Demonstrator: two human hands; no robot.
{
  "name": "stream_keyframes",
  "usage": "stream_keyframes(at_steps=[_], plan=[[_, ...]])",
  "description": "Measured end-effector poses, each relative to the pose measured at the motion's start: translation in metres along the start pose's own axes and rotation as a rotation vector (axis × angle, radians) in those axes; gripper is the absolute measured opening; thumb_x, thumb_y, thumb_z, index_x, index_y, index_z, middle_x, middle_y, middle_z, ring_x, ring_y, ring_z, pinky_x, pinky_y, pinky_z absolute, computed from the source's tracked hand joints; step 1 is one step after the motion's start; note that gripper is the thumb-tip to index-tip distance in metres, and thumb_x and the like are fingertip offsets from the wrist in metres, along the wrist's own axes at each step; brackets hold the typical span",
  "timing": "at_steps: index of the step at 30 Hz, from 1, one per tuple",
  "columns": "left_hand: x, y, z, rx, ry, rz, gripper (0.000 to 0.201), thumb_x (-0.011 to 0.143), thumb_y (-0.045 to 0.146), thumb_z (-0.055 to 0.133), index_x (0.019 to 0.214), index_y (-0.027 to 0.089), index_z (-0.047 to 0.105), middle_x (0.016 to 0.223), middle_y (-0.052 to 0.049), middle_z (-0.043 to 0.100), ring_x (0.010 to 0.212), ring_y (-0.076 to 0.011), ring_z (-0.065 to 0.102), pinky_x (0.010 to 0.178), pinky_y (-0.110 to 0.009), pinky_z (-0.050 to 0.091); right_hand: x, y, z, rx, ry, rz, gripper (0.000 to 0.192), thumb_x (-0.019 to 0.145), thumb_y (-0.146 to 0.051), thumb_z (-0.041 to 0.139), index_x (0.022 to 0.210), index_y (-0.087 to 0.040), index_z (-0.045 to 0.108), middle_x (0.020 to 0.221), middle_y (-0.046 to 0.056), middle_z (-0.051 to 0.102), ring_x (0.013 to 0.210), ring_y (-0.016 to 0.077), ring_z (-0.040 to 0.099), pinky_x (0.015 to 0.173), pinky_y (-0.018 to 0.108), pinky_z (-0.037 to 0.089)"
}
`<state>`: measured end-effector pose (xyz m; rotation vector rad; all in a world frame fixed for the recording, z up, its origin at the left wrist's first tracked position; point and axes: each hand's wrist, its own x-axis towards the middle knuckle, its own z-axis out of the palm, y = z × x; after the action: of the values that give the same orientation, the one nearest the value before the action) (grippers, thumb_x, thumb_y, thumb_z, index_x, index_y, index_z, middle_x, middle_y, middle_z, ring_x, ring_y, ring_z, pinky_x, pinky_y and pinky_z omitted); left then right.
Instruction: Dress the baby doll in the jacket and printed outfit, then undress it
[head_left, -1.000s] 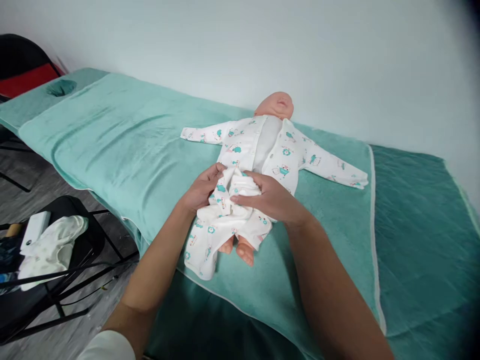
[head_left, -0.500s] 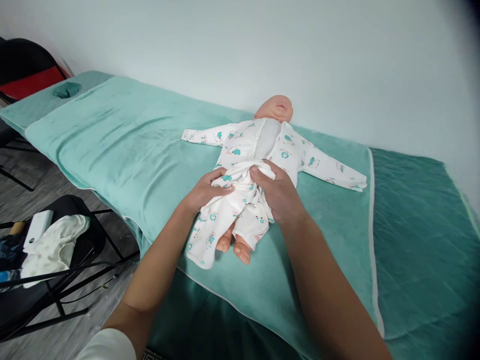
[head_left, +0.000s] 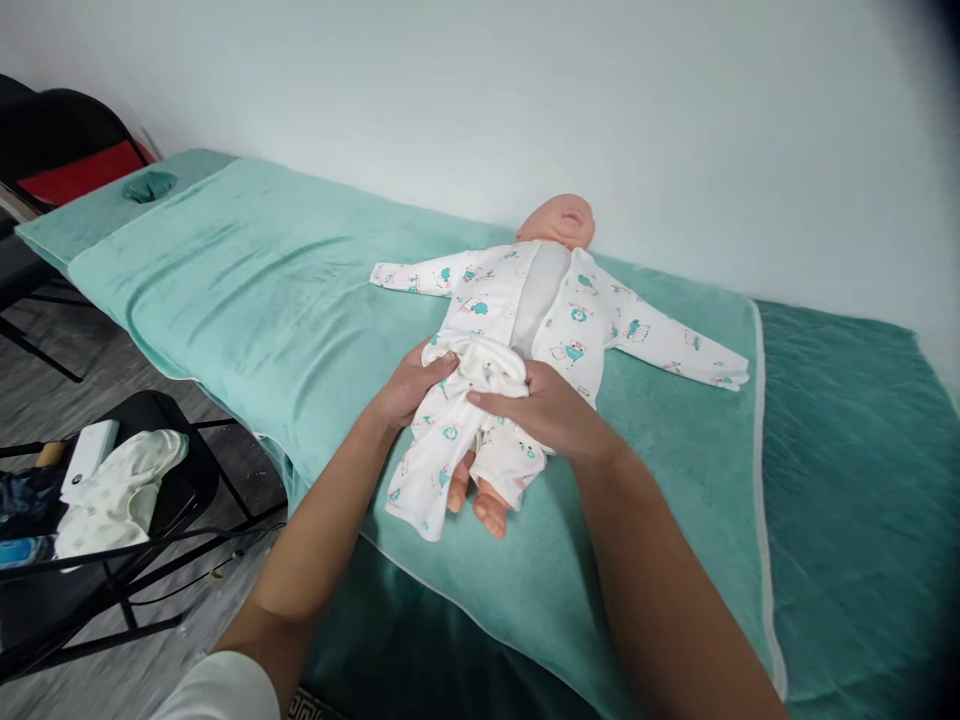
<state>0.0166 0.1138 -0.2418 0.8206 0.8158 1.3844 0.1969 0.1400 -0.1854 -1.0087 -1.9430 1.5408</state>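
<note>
My left hand [head_left: 409, 385] and right hand [head_left: 551, 410] pinch the romper [head_left: 480, 365] waist closed on the doll [head_left: 559, 222] — sleeves on, chest unbuttoned, feet bare near the bench's front edge.

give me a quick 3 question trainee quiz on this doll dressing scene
1. True or false: the top is fastened shut over the doll.
2. What do the left hand and right hand grip? A) a sleeve B) the trousers at the waist C) the towel
3. Which part of the doll shows below the trousers?

Key
1. False: it lies open down the front.
2. B
3. The bare feet.
</note>
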Motion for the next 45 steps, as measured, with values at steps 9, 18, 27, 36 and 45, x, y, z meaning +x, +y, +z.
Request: stream_keyframes(at_steps=[9, 18, 27, 36, 45], plan=[[-0.002, 0.005, -0.002, 0.153, -0.212, -0.081, 0.066, 0.056, 0.028, 0.091, 0.116, 0.015, 0.068, 0.105, -0.01, 0.074, 0.096, -0.0275, 0.07, 0.087, -0.037, 0.053, 0.01, 0.006, 0.01, 0.396, 0.275, -0.057, 0.037, 0.078, -0.045, 0.076, 0.105, -0.02, 0.071, 0.107, 0.004, 0.074, 0.099, 0.0238, 0.069, 0.083, 0.035, 0.055], [-0.005, 0.003, 0.003, -0.046, -0.045, -0.028, 0.057, 0.063, 0.042, 0.086, 0.11, 0.014, 0.069, 0.094, -0.012, 0.076, 0.093, -0.0315, 0.072, 0.085, -0.041, 0.056, 0.001, -0.009, 0.0, -0.067, -0.132, -0.124, 0.036, 0.078, -0.045, 0.076, 0.105, -0.022, 0.072, 0.106, 0.004, 0.074, 0.101, 0.0264, 0.068, 0.088, 0.039, 0.053], [-0.01, 0.006, 0.008, -0.013, -0.05, 0.009, 0.05, 0.069, 0.039, 0.083, 0.11, 0.013, 0.07, 0.097, -0.012, 0.076, 0.091, -0.0289, 0.072, 0.079, -0.037, 0.056, -0.003, 0.001, -0.005, 0.18, -0.062, -0.022, 0.034, 0.081, -0.04, 0.071, 0.107, -0.018, 0.068, 0.101, 0.005, 0.073, 0.094, 0.0245, 0.069, 0.079, 0.036, 0.054], [-0.065, 0.021, 0.052, -0.027, 0.181, 0.003, 0.046, 0.077, 0.032, 0.077, 0.118, 0.015, 0.066, 0.109, -0.011, 0.074, 0.093, -0.0236, 0.07, 0.081, -0.032, 0.052, -0.001, -0.002, -0.004, 0.089, -0.042, -0.15, 0.035, 0.081, -0.038, 0.07, 0.109, -0.018, 0.067, 0.106, 0.005, 0.072, 0.099, 0.0214, 0.066, 0.085, 0.033, 0.051], [-0.143, 0.025, 0.088, 0.172, 0.348, -0.127, 0.032, 0.082, 0.037, 0.072, 0.109, 0.018, 0.069, 0.094, -0.005, 0.07, 0.083, -0.0176, 0.06, 0.075, -0.027, 0.045, -0.007, -0.009, -0.008, -0.34, -0.186, -0.193, 0.006, 0.076, -0.024, 0.063, 0.077, -0.019, 0.065, 0.077, -0.002, 0.068, 0.074, 0.0157, 0.061, 0.064, 0.025, 0.042]])
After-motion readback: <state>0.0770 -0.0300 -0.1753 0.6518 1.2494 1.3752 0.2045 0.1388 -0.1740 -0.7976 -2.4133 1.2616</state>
